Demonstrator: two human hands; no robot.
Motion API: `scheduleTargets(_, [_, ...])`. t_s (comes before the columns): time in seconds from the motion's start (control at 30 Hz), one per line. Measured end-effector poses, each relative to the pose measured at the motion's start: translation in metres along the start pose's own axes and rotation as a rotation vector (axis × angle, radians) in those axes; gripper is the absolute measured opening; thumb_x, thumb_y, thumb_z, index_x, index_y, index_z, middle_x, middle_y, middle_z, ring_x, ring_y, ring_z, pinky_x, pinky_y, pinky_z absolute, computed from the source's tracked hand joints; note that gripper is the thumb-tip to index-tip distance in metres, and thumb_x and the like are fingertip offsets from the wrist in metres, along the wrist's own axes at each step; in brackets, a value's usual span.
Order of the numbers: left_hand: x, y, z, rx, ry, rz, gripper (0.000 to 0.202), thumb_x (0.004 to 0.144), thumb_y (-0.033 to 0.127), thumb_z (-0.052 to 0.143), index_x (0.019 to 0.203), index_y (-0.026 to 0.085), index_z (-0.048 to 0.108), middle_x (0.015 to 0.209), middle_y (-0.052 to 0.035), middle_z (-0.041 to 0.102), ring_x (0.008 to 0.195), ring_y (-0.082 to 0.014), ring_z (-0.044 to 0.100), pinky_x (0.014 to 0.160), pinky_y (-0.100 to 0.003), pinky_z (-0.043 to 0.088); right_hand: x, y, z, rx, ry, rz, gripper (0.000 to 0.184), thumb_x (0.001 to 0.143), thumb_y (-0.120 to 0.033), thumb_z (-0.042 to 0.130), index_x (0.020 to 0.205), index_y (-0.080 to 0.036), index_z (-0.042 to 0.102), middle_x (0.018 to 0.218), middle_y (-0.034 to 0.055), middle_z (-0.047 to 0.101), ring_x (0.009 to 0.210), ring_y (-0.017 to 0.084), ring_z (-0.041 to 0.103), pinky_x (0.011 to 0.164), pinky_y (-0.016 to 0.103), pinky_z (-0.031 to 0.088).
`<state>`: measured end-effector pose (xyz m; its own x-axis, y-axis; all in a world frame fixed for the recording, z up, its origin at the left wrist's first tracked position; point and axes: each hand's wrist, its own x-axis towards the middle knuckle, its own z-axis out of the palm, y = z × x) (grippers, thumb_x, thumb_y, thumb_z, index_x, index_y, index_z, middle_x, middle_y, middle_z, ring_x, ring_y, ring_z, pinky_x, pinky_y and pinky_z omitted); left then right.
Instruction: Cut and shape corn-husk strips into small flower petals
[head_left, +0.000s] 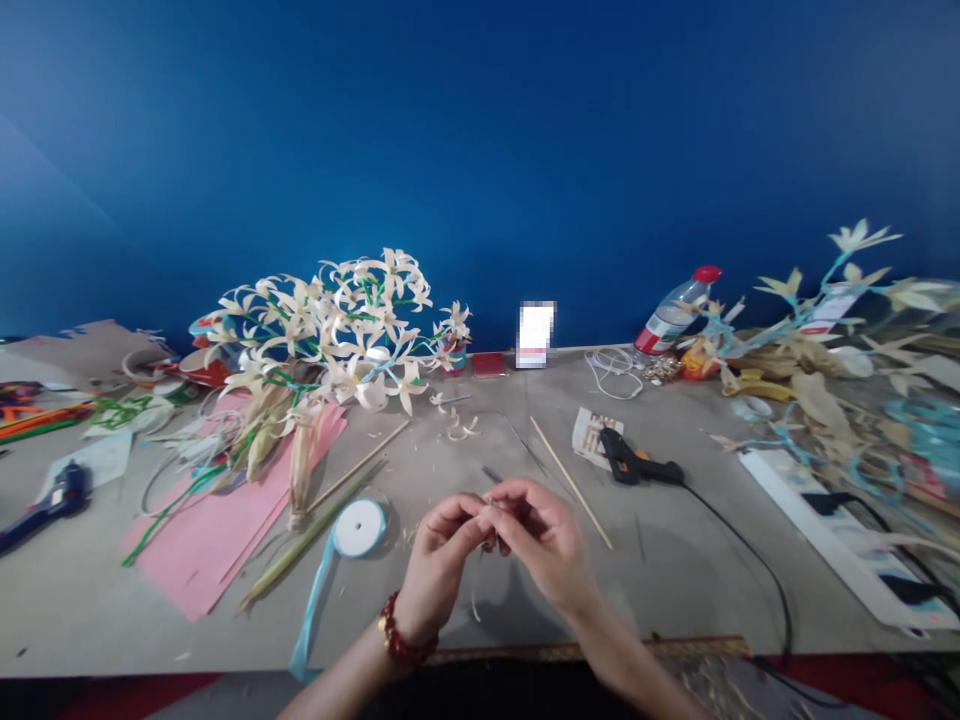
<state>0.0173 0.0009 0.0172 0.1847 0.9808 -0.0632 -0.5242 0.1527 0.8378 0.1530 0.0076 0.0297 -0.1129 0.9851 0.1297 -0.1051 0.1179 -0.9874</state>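
My left hand and my right hand meet over the front middle of the table, thumbs and fingertips pinched together. Whatever they hold is small and mostly covered by the fingers; I cannot make out its kind. A thin pale strip hangs below the fingers. Just beyond the fingertips shows a dark pointed tip, its other end hidden. To the left lies a spool of light blue ribbon, its loose end trailing to the table edge. A thin wooden stick lies to the right.
Pale handmade flowers stand at the back left above pink paper. On the right are a black glue gun with its cord, a white power strip and a tilted plastic bottle. A blue glue gun lies far left.
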Motion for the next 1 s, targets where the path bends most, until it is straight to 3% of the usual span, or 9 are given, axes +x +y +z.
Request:
scheduleTargets(0.17, [-0.001,0.005,0.004,-0.124,-0.025,-0.099,0.015,0.083,0.025,0.07,0.074,0.014,0.066,0.06,0.0009,0.059,0.062,-0.0131,0.059,0.066,-0.025,0.042,0.004,-0.003,-0.003,0.205,-0.088,0.14,0.014,0.087,-0.032,0.066,0.09,-0.019,0.067,0.062,-0.0012,0.065,0.054,0.011,0.061,0.049,0.019,0.046])
scheduleTargets(0.5, [-0.003,0.009,0.006,-0.244,-0.093,-0.161,0.012,0.082,0.022,0.07,0.074,0.012,0.068,0.058,-0.0012,0.061,0.066,-0.0165,0.061,0.071,-0.028,0.042,0.006,0.005,-0.006,0.255,-0.119,0.102,0.011,0.086,-0.03,0.068,0.091,-0.02,0.07,0.057,-0.0012,0.068,0.048,0.01,0.061,0.045,0.018,0.044])
scheduleTargets(0.8, [-0.006,0.012,0.006,-0.16,-0.075,-0.179,0.016,0.084,0.025,0.067,0.073,0.013,0.065,0.05,0.0014,0.055,0.06,-0.0135,0.056,0.067,-0.026,0.04,0.007,0.0,-0.008,0.186,-0.102,0.061,0.014,0.083,-0.034,0.07,0.082,-0.019,0.07,0.06,-0.0019,0.064,0.046,0.01,0.057,0.044,0.02,0.047])
scheduleTargets(1.0, [-0.007,0.015,0.004,-0.021,-0.043,-0.147,0.021,0.084,0.029,0.068,0.074,0.012,0.062,0.065,-0.0024,0.063,0.05,-0.0062,0.045,0.053,-0.021,0.033,0.006,-0.001,-0.014,0.02,-0.101,-0.043,0.012,0.086,-0.031,0.067,0.086,-0.02,0.072,0.066,-0.0005,0.064,0.049,0.011,0.057,0.046,0.022,0.047])
